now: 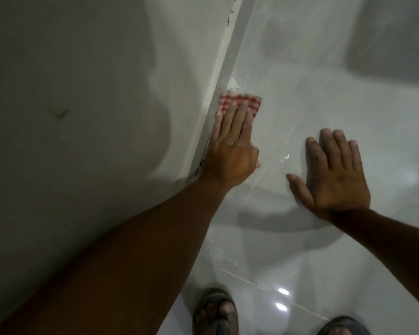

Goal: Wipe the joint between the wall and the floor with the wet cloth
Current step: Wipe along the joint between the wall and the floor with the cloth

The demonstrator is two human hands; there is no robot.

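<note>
A red-and-white checked cloth lies flat on the glossy white floor, pressed against the skirting strip where the grey wall meets the floor. My left hand lies on top of the cloth with fingers straight and together, its little-finger side against the skirting. My right hand rests palm down on the floor tiles to the right, fingers spread, holding nothing. White residue sits on the joint just beyond the cloth.
Dark specks mark the top of the skirting farther along. A dark crack shows at the skirting beside my left wrist. My two feet in dark sandals stand on the tiles at the bottom edge.
</note>
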